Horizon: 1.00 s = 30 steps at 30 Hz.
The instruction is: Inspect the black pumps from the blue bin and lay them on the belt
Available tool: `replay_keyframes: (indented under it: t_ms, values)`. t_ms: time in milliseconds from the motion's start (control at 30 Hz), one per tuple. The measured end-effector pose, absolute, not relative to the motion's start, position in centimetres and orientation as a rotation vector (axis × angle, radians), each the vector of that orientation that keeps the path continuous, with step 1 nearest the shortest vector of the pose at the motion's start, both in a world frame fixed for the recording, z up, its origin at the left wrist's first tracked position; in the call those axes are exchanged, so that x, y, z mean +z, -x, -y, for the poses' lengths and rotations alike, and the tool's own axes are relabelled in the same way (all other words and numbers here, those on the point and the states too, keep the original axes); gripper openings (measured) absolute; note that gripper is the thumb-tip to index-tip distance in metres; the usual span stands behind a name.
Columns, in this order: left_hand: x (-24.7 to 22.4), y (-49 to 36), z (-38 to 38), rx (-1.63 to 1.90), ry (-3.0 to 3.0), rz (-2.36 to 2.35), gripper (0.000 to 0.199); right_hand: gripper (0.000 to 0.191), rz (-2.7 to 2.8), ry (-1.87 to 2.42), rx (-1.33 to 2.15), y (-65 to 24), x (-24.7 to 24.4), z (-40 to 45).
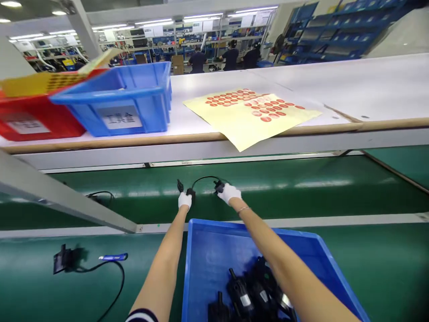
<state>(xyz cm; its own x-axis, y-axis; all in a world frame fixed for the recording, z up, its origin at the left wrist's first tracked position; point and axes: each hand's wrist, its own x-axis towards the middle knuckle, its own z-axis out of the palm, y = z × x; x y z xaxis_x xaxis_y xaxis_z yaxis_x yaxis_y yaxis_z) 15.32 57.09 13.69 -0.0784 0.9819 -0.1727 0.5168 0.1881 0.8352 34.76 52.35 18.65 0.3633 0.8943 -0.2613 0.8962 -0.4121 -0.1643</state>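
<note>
1 black cable (204,177) arcs above the far green surface (301,197), joining a black block (191,193) at our left hand (185,201) to a black adapter (219,186) in our right hand (229,193). We wear white gloves on both; our right fingers are clamped on the adapter, while our left hand meets the block, its fingers too small for us to tell whether they grip. Beside it shows a bundled black cord (180,185). Nearer us, past a pale rail (301,222), a blue tray (211,246) holds several black devices (240,295) under our right forearm. To its left lie 1 black device with a cord (62,260) and 1 blue knife (115,257), near each other. Above the far surface, a white shelf (368,89) bears a pale yellow sheet (231,123) of red ovals, its corner over the edge, and 2 bins, blue (152,114) and red (63,125), side by side. Well beyond, we see 3 people (231,58) in dark clothing.
</note>
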Motion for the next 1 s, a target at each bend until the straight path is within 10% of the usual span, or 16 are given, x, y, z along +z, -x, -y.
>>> replay_keyframes:
  t_ms: [200,400,633,1000]
  values:
    - [13.9,-13.0,-55.6,0.785,-1.436,-1.747,0.047,0.039,-1.869,-2.272,-0.587,-35.0,17.5,-52.3]
    - [20.3,-7.8,-42.6,1.001,-1.465,-1.485,0.038,0.034,-2.263,-1.748,-0.72,-30.3,17.2,-33.7]
    - [14.6,-8.8,-25.5,0.641,-1.265,-1.229,0.047,0.014,-2.316,-1.657,-0.653,-21.8,12.4,-22.1]
    - [17.5,-5.7,-21.1,0.239,-0.751,-0.587,0.074,0.025,-2.809,-2.095,-0.774,-24.6,25.7,-15.2]
